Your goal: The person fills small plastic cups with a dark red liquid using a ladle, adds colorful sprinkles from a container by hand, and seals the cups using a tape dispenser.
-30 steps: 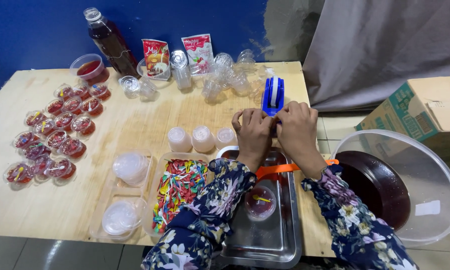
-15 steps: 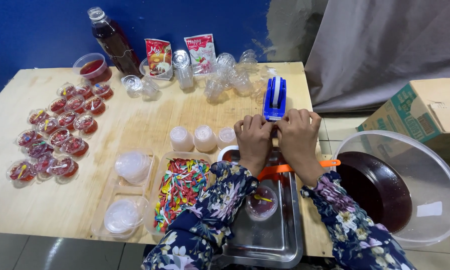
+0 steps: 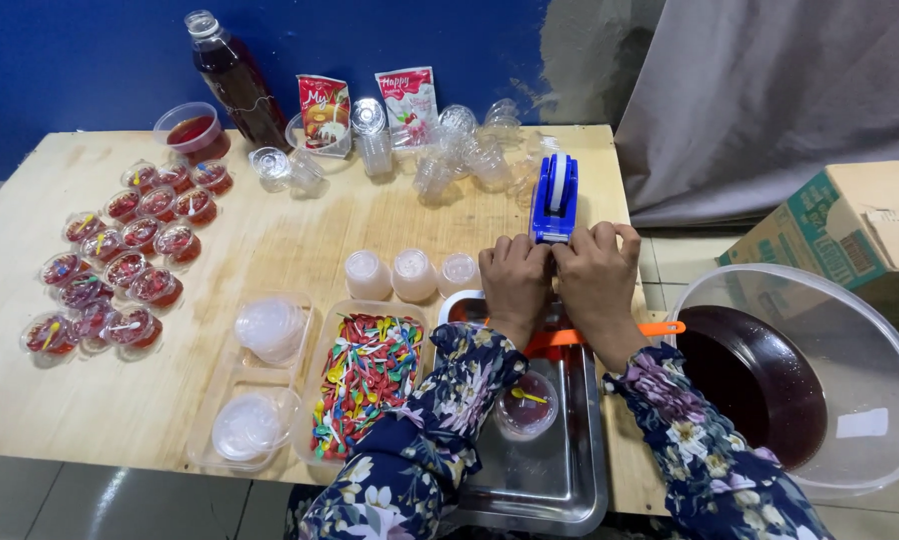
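My left hand [image 3: 515,280] and my right hand [image 3: 595,272] sit side by side at the near end of a blue tape dispenser [image 3: 555,195] with a white roll. Both hands have curled fingers, and the fingertips press on the dispenser's near edge. Anything pinched beneath them is hidden. Below my wrists lies a metal tray [image 3: 570,480] holding a small lidded cup of red jelly [image 3: 527,402] with a tiny spoon on it. An orange handle [image 3: 662,328] pokes out beside my right wrist.
A clear tub of coloured spoons [image 3: 365,375] and tubs of lids [image 3: 255,375] lie at the left. Several sealed red cups [image 3: 120,265] stand at the far left. A dark bottle [image 3: 232,80], sachets and empty cups [image 3: 460,150] line the back. Large bowl of dark red liquid [image 3: 770,380] and cardboard box [image 3: 860,220] are on the right.
Both hands stay together at the dispenser's near end, shifting only slightly toward it. Nothing else on the table has moved.
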